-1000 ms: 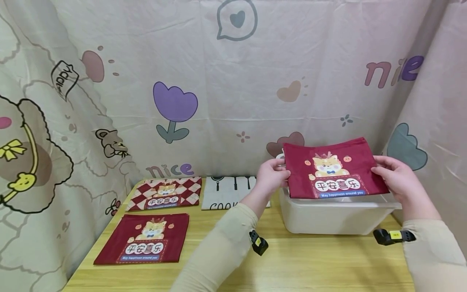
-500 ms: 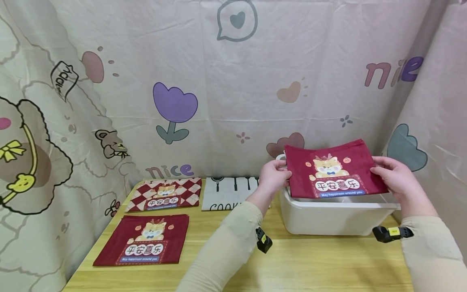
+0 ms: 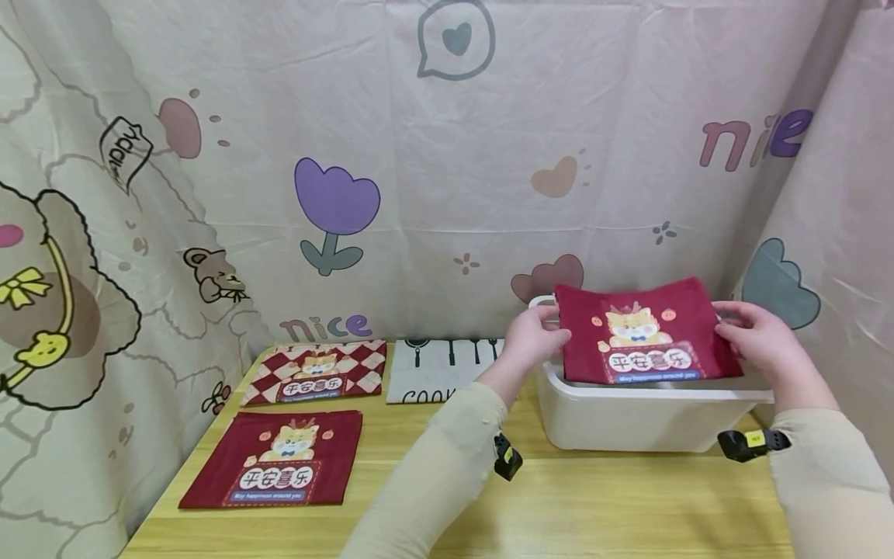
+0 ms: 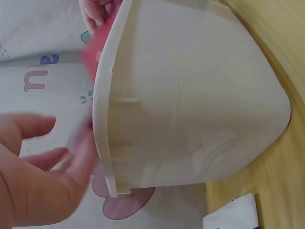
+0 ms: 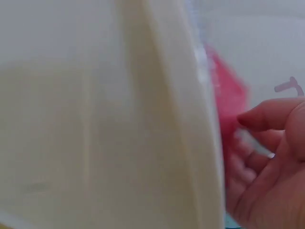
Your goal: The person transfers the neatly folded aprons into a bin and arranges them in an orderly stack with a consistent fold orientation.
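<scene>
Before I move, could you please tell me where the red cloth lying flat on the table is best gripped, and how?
I would pinch the red cloth by its two near corners, coming low from the near side: it lies flat on the table, bare wood borders that edge, and the checked cloth lies beyond the far one.

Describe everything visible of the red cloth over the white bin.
The red cloth looks thin, printed with a bow-tied cartoon animal, characters in white circles and a blue text strip. It slopes over the white bin, its far edge sagging. The right hand pinches its right edge; the left hand is at its left edge, contact unclear.
</scene>
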A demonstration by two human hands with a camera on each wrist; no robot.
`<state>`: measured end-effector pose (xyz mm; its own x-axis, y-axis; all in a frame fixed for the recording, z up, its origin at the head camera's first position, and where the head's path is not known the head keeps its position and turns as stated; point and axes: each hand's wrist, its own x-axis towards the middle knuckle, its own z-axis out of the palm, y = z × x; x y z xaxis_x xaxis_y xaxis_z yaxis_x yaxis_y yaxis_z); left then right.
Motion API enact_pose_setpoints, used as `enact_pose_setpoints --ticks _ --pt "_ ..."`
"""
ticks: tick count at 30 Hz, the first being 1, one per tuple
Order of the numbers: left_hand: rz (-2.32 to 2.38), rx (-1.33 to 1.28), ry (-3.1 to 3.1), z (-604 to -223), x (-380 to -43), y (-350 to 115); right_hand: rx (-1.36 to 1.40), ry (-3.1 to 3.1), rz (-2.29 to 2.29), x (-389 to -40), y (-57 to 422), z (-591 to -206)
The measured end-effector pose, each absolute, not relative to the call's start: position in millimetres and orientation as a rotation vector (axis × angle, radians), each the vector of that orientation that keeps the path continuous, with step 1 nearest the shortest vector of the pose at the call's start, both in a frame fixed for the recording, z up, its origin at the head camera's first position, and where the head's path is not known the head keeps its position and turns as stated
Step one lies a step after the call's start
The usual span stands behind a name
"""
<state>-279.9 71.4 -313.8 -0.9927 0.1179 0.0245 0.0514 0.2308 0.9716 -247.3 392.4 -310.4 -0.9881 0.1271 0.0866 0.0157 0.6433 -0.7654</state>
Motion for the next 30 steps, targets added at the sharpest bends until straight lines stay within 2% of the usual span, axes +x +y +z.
enact_pose_setpoints --ticks 4,17,30 --pt "1.665 0.346 2.606 -313.1 -275.7 58.8 -0.028 -2.805 1.049 -243.5 392.1 -312.6" --pt "1.566 0.720 2.707 -315.5 -254.2 27.3 0.152 -2.764 0.910 -237.9 371.8 -304.8" --pt "0.920 1.036 3.132 -313.8 -232.4 13.4 0.343 -2.698 0.801 -223.2 339.8 -304.1"
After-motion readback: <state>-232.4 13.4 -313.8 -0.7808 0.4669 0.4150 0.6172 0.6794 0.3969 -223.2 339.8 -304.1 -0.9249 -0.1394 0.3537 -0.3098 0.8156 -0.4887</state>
